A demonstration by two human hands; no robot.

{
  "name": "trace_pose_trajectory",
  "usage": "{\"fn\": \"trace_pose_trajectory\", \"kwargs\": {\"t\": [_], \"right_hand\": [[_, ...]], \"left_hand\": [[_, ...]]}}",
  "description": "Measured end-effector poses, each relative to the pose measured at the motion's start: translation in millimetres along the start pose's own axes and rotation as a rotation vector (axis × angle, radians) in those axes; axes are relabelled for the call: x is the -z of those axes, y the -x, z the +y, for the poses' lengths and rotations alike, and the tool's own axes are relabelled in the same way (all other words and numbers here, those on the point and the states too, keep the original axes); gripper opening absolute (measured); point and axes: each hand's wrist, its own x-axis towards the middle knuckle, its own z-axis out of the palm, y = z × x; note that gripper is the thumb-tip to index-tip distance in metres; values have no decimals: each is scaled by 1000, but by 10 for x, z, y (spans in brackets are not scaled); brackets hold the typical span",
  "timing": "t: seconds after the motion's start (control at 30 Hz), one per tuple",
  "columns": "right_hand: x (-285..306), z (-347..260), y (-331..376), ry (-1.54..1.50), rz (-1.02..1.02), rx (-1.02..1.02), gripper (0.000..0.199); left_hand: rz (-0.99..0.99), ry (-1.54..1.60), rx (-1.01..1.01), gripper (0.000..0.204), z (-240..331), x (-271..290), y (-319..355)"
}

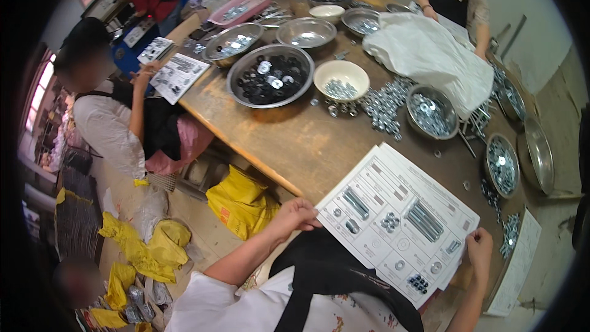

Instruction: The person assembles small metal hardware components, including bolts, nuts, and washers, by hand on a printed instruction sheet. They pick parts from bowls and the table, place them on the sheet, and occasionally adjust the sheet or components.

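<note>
Both hands gripping a printed parts sheet (pixel 396 221).

Left hand (pixel 297 214) pinching its near-left corner, right hand (pixel 479 247) clamped on its near-right edge; sheet tilted over wooden table (pixel 295 141) edge, steel bowls of washers (pixel 270 75) and nuts (pixel 429 111) beyond.

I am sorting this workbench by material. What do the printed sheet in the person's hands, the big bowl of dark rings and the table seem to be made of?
The printed sheet, held by the left hand and right hand, looks like thin matte paper: flat, white, with printed diagrams. The big bowl looks like polished steel, judging by its bright reflective rim. The table appears to be worn brown wood, though it could be a laminate.
</note>
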Motion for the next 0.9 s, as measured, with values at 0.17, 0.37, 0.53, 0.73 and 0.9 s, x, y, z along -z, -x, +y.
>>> {"fn": "trace_pose_trajectory", "kwargs": {"t": [0.17, 0.37, 0.53, 0.73, 0.9], "right_hand": [[-173, -313, -280, -357, -121, -160, 5], [-747, -937, -577, -473, -186, -3, 8], [-1225, -1680, -688, -521, -291, 80, 6], [-1659, -2346, -746, -559, -394, 157, 7], [-1825, -2988, -654, -599, -551, 145, 8]], "left_hand": [[98, 80, -49, 14, -36, 123, 174], [325, 173, -220, 10, 102, 640, 280], [535, 117, -361, 12, 188, 1265, 353], [647, 150, -402, 8, 382, 1946, 322], [717, 228, -481, 12, 529, 2528, 245]]}}
